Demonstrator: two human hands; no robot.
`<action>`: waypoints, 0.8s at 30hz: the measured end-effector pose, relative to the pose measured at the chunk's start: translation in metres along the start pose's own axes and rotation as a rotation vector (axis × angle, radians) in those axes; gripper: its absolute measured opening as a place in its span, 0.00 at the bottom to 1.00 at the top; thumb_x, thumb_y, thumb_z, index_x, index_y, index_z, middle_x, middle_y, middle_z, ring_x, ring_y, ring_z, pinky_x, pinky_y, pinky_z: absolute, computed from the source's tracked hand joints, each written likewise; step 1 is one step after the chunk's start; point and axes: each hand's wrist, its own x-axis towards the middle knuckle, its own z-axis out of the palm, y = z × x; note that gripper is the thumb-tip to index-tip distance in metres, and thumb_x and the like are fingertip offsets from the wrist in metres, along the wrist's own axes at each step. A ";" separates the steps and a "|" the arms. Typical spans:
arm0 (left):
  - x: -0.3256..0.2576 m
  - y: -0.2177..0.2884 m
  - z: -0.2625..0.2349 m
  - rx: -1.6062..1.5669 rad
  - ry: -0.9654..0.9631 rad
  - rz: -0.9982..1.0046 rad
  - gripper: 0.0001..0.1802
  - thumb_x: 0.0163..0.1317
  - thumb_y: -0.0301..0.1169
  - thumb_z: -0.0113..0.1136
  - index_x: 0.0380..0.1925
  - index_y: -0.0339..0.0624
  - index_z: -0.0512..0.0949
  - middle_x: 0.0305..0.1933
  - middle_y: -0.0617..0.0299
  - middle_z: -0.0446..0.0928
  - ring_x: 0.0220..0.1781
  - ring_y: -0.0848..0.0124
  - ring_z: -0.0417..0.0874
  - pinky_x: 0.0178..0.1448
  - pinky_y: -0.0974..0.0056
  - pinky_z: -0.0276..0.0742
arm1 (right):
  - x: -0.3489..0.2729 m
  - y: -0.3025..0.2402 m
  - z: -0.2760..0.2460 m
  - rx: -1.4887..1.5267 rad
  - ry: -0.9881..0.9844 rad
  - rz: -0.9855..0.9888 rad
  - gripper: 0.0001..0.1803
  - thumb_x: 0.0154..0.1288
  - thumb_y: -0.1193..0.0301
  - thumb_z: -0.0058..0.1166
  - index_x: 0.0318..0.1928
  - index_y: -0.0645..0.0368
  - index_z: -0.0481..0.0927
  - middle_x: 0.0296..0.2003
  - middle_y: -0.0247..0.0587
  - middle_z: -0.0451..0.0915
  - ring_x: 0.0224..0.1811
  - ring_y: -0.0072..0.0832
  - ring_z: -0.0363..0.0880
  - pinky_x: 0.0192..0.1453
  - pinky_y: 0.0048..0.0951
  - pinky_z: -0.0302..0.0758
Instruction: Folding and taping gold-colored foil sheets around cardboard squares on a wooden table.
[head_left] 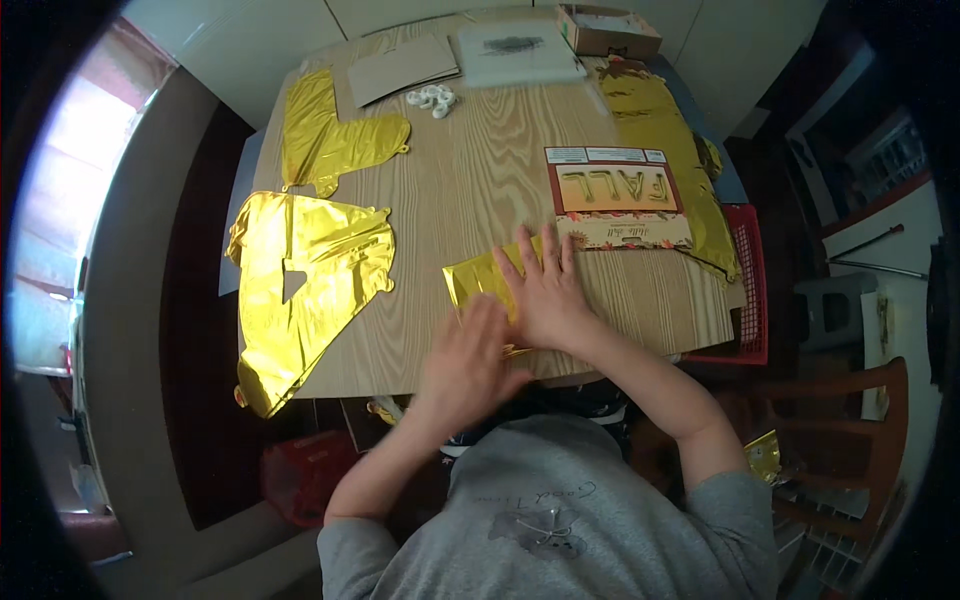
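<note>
A flat, folded piece of gold foil balloon (468, 279) lies near the table's front edge. My right hand (548, 297) rests flat on it with the fingers spread, covering much of its right side. Over its near left part is my left hand (468, 355), smeared by motion, with fingers stretched and thumb apart; whether it touches the foil I cannot tell. To the left lies a flat gold letter-A foil balloon (345, 240), and beyond it a gold L-shaped foil balloon (335, 145). A printed card package (620, 190) with gold letters sits just past my right hand.
More gold foil (645, 110) runs along the table's right edge, partly under the package. At the back are brown cardboard sheets (405, 68), a white roll cluster (433, 98), a clear plastic sheet (520, 62) and an open box (610, 35). A red basket (752, 290) stands at the right.
</note>
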 end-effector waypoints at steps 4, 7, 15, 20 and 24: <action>-0.017 0.033 0.028 0.012 0.020 0.096 0.50 0.51 0.48 0.67 0.65 0.23 0.58 0.69 0.33 0.58 0.73 0.44 0.58 0.76 0.47 0.51 | -0.002 0.007 0.019 -0.045 0.104 -0.051 0.47 0.61 0.44 0.49 0.74 0.53 0.51 0.73 0.62 0.45 0.74 0.66 0.38 0.73 0.69 0.32; -0.031 0.034 0.044 0.090 0.053 0.037 0.44 0.55 0.42 0.63 0.65 0.26 0.60 0.69 0.38 0.60 0.73 0.48 0.60 0.76 0.49 0.54 | -0.015 -0.002 0.001 -0.085 -0.026 -0.024 0.46 0.61 0.45 0.50 0.74 0.52 0.51 0.73 0.60 0.46 0.74 0.65 0.39 0.72 0.70 0.33; -0.050 0.026 0.038 0.246 0.037 0.049 0.28 0.62 0.28 0.49 0.63 0.30 0.66 0.68 0.46 0.65 0.71 0.55 0.65 0.73 0.53 0.59 | -0.046 0.006 -0.020 0.064 -0.045 -0.098 0.42 0.62 0.45 0.51 0.72 0.50 0.59 0.73 0.51 0.51 0.73 0.54 0.48 0.71 0.69 0.38; -0.053 0.015 0.029 0.240 0.050 0.024 0.27 0.61 0.26 0.48 0.61 0.29 0.68 0.67 0.45 0.67 0.70 0.54 0.67 0.73 0.53 0.60 | -0.051 0.036 -0.020 0.227 0.001 -0.222 0.28 0.67 0.55 0.49 0.64 0.52 0.71 0.68 0.40 0.63 0.66 0.40 0.60 0.70 0.51 0.52; -0.049 0.016 0.028 0.291 0.046 0.000 0.28 0.61 0.28 0.49 0.63 0.32 0.67 0.67 0.46 0.66 0.71 0.55 0.66 0.72 0.52 0.60 | -0.052 0.050 -0.017 0.320 0.020 -0.259 0.23 0.68 0.61 0.48 0.61 0.52 0.75 0.65 0.31 0.67 0.59 0.35 0.65 0.67 0.42 0.57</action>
